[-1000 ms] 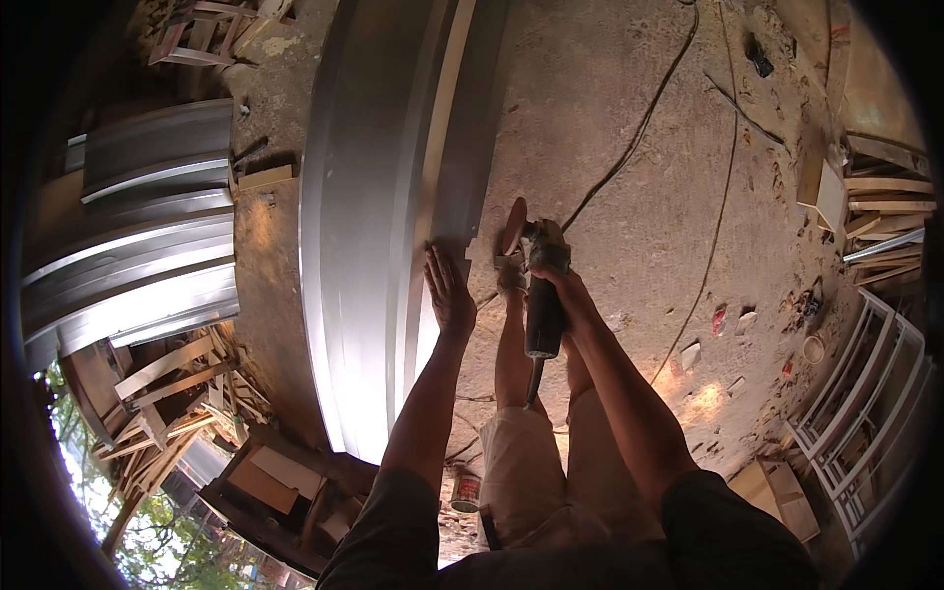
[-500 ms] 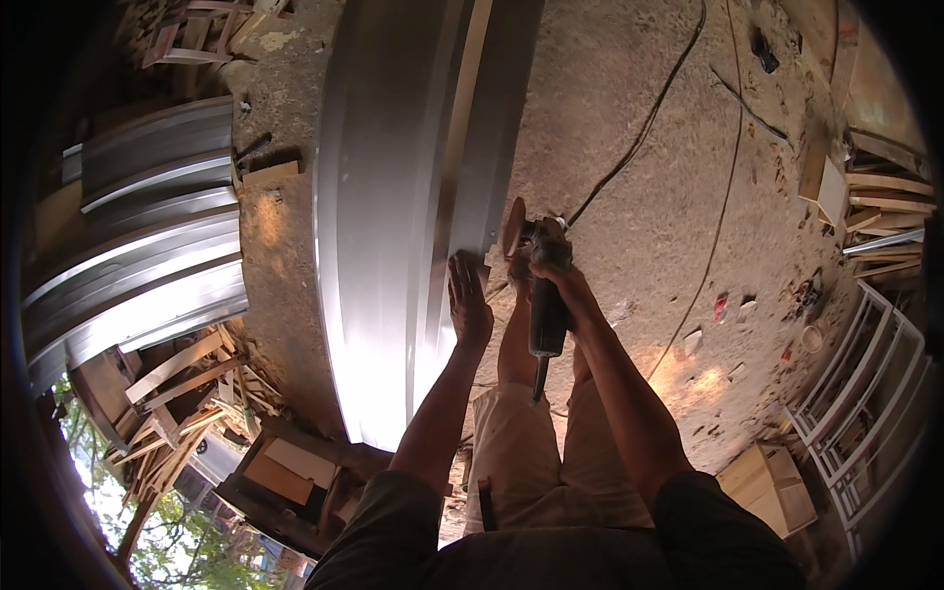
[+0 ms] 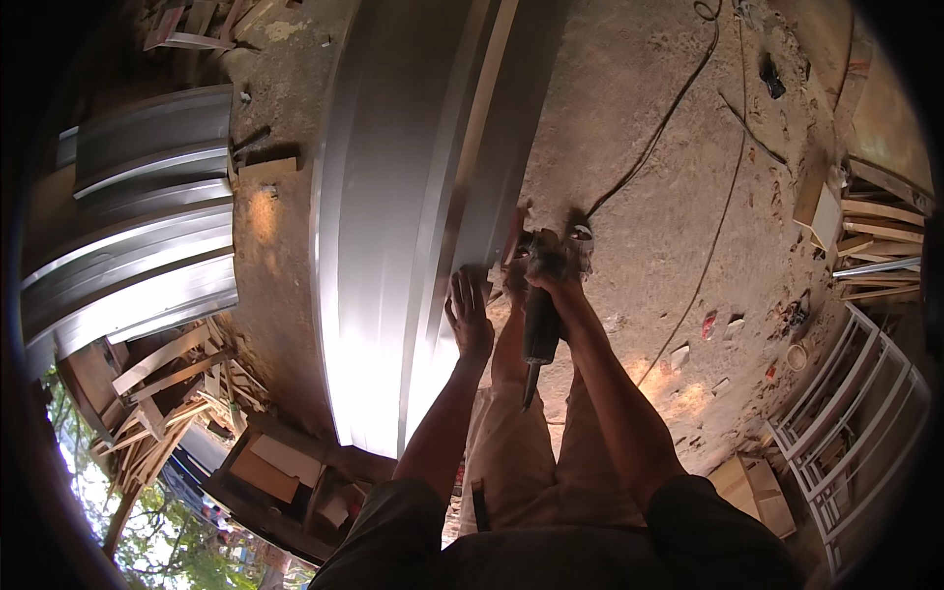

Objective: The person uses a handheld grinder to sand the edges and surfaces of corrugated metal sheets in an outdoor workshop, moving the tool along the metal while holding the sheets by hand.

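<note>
A long ribbed metal sheet (image 3: 379,197) stretches away in front of me, bright with glare at its near end. My left hand (image 3: 469,308) lies on its right side, fingers stretched out over the metal. In my right hand (image 3: 556,270) is an angle grinder (image 3: 542,324), its dark body hanging down toward my legs and its cord leaving the lower end. The reddish disc (image 3: 514,236) stands on edge close to the sheet's right edge; whether it touches cannot be made out. My right fingers wrap round the grinder near its head.
More ribbed sheets (image 3: 157,236) lie at the left, above a pile of wood scraps (image 3: 187,403). A black cable (image 3: 654,147) runs over the dirt floor (image 3: 629,236). At the right are stacked wood strips (image 3: 885,226), a pale metal frame (image 3: 846,423) and a wooden box (image 3: 752,492).
The view has shifted slightly. The grinder has tilted a little, with its lower end swinging left. My left hand's fingers are a bit more bent on the sheet.
</note>
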{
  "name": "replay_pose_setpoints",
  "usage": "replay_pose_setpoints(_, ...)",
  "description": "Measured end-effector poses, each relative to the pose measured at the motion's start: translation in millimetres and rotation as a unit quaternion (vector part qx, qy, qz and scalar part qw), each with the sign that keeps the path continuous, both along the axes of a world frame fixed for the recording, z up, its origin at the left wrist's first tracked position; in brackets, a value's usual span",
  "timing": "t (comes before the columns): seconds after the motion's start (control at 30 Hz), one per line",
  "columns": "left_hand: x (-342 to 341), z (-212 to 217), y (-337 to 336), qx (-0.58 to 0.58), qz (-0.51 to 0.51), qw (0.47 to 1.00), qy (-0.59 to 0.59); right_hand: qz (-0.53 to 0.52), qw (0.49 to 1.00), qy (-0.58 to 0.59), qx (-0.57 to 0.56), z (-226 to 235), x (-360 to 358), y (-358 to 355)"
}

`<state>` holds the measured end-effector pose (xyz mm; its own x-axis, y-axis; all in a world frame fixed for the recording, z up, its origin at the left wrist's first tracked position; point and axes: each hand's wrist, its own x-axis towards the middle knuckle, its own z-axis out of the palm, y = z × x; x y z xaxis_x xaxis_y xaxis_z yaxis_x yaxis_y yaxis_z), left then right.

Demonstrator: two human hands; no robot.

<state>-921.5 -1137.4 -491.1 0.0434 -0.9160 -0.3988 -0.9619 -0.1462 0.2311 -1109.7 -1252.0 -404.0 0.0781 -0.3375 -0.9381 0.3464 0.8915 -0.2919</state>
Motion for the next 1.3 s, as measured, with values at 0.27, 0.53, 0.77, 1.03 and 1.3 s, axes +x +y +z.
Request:
replay_pose_setpoints(0.27,-14,11,-9,-0.007,-0.002,1.000,0.012,-0.026,0.999,-0.026,0.007,-21,-21,-17)
replay_pose_setpoints(0.53,-14,9,-10,0.023,0.005,1.000,0.013,-0.011,0.999,-0.025,-0.018,-36,-29,-38)
replay_pose_setpoints(0.77,-18,16,-11,0.000,-0.010,1.000,0.008,-0.024,0.999,-0.038,-0.017,-46,-28,-29)
replay_pose_setpoints(1.03,-13,14,-9,-0.019,-0.021,0.999,0.017,0.015,1.000,-0.016,0.011,-42,-19,6)
replay_pose_setpoints(1.3,-17,14,-9,-0.011,-0.012,0.999,0.029,-0.016,0.999,-0.030,-0.014,-46,-27,-20)
